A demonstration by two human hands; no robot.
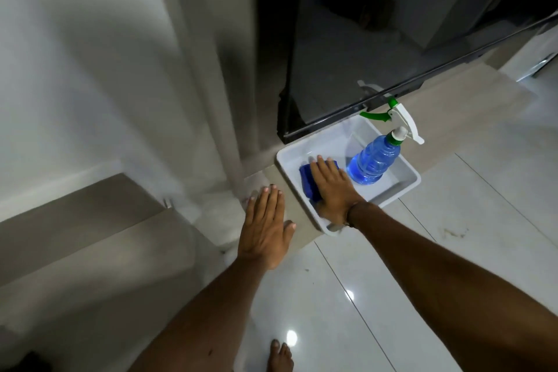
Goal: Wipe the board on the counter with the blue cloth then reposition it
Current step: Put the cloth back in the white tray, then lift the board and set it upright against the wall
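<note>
The blue cloth (311, 183) lies folded in a shallow white tray (404, 187) that sits on the floor. Our right hand (332, 187) presses flat on top of the cloth, fingers stretched out and close together, palm down; whether the fingers have curled around any of it we cannot tell, since the hand hides most of the cloth. In the same tray, just right of the hand, stands a blue spray bottle (373, 160) with a white and green trigger head (398, 118), leaning toward the far right corner.

Our left hand (265, 226) hangs open outside the tray, just to its left, fingers straight and together, holding nothing.

The tray rests against the foot of a dark, glossy appliance (377, 39), on a beige strip bordering the shiny white floor tiles (347, 296). A bare foot (280, 356) shows at the lower edge. We see no board in this view.
</note>
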